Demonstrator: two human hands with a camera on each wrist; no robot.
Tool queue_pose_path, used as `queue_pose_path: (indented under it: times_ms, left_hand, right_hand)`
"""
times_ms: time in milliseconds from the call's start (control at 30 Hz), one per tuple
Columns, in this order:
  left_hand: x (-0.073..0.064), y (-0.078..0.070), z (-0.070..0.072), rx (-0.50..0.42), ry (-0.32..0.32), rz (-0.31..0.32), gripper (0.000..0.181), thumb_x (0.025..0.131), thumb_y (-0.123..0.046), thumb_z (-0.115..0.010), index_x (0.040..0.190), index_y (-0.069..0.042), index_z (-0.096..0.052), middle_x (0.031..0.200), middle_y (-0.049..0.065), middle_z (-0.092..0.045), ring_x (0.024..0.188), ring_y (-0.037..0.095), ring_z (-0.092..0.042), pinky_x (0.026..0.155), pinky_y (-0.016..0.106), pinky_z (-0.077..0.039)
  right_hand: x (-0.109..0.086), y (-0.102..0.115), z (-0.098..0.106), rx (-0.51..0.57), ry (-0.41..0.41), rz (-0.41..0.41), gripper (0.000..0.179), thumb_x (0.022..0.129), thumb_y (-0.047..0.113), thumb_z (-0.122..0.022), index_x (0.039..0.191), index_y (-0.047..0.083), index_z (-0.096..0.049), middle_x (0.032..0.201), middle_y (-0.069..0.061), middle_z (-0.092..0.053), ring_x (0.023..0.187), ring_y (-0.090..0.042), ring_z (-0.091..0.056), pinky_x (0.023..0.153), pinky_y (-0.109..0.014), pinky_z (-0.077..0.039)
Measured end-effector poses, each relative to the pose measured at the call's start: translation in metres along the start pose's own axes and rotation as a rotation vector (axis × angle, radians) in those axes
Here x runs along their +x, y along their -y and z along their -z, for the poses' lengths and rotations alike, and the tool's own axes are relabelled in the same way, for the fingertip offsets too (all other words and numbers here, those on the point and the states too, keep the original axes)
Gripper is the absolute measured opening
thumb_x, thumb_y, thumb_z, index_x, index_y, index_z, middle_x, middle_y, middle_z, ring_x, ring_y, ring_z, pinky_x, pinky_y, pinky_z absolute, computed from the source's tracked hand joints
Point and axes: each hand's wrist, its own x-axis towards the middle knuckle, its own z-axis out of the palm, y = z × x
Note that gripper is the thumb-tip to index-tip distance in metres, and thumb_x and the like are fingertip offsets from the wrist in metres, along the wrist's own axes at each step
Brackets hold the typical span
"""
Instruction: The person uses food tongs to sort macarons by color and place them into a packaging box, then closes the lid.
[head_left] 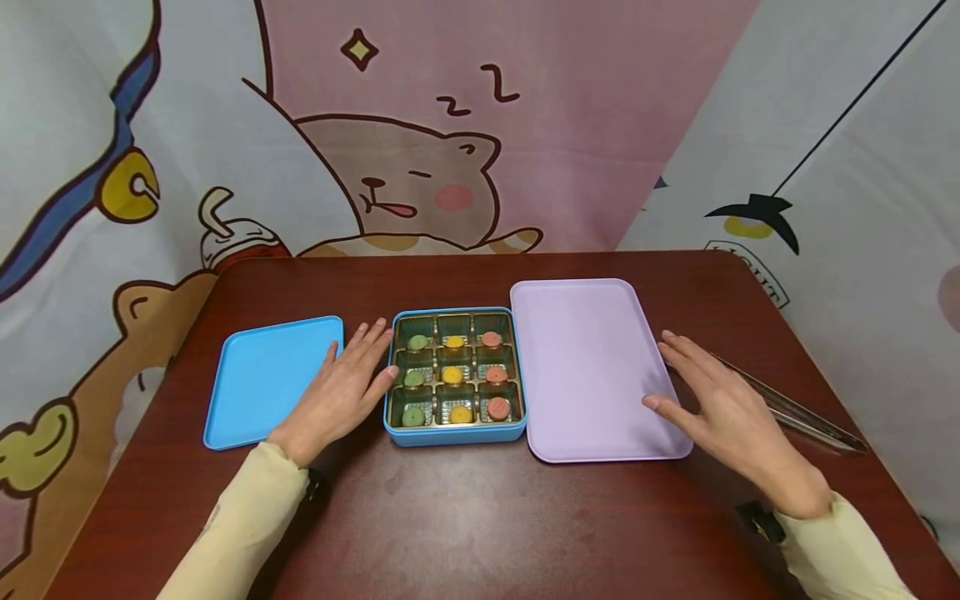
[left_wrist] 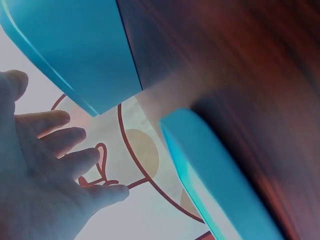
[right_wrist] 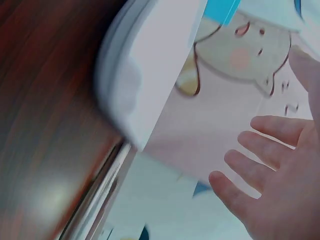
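Note:
A blue box [head_left: 457,434] stands mid-table, its gold insert divided into compartments. Small round pieces that look like sweets sit one to a compartment: green [head_left: 413,416] at left, yellow [head_left: 461,414] in the middle column, pink [head_left: 498,407] at right. My left hand [head_left: 337,392] reaches between the box and a shallow blue tray or lid [head_left: 262,383], fingers extended and holding nothing, fingertips close to the box's left side. Over the right edge of a pale purple tray [head_left: 585,375], my right hand [head_left: 720,408] hovers with fingers spread and nothing in it.
Long metal tongs [head_left: 813,423] lie along the right side of the table, partly hidden behind the right hand. The brown wooden table [head_left: 450,533] backs onto a cartoon-printed cloth [head_left: 585,125]. The purple tray lies right beside the box.

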Motion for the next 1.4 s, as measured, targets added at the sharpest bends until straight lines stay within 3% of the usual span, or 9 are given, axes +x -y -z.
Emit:
queue_pose_path:
  times_ms: [267,567,833,1267,1400]
  left_hand:
    - [-0.011,0.001,0.008,0.014,-0.082,0.013,0.072,0.107,-0.047,-0.052,0.164,-0.009,-0.031,0.171,0.009,-0.022,0.158,0.034,-0.017,0.121,0.067,-0.011]
    - [-0.03,0.014,0.024,0.007,-0.149,0.006,0.074,0.107,-0.05,-0.049,0.165,-0.009,-0.028,0.171,0.011,-0.022,0.156,0.038,-0.019,0.121,0.068,-0.01]
    - [-0.049,0.035,0.037,0.001,-0.201,0.002,0.074,0.107,-0.044,-0.054,0.165,-0.008,-0.026,0.169,0.015,-0.026,0.157,0.038,-0.018,0.121,0.068,-0.009]
    - [-0.081,0.08,0.047,0.06,-0.234,0.069,0.073,0.106,-0.034,-0.056,0.165,-0.004,-0.024,0.171,0.018,-0.019,0.157,0.039,-0.013,0.125,0.058,-0.004]
    - [-0.087,0.096,0.05,0.085,-0.224,0.112,0.075,0.105,-0.036,-0.056,0.164,-0.001,-0.024,0.171,0.021,-0.012,0.157,0.042,-0.008,0.124,0.062,-0.002]
  right_hand:
    - [0.018,0.039,-0.024,0.005,0.027,0.147,0.081,0.087,0.041,-0.083,0.151,0.003,-0.053,0.161,-0.011,-0.044,0.146,-0.036,-0.043,0.106,-0.064,-0.041]
    - [0.034,0.069,-0.044,0.058,0.114,0.244,0.077,0.095,0.051,-0.071,0.152,0.003,-0.051,0.163,-0.009,-0.041,0.149,-0.034,-0.039,0.108,-0.06,-0.041]
    - [0.046,0.086,-0.058,0.053,0.194,0.259,0.081,0.098,0.058,-0.064,0.155,0.004,-0.047,0.166,-0.008,-0.036,0.152,-0.033,-0.034,0.11,-0.059,-0.04]
    - [0.053,0.093,-0.069,0.02,0.265,0.27,0.085,0.099,0.06,-0.06,0.158,0.002,-0.041,0.168,-0.011,-0.029,0.154,-0.034,-0.028,0.113,-0.059,-0.038]
    - [0.053,0.094,-0.071,0.015,0.271,0.273,0.084,0.1,0.059,-0.06,0.158,0.002,-0.041,0.168,-0.012,-0.029,0.154,-0.034,-0.028,0.113,-0.059,-0.038]
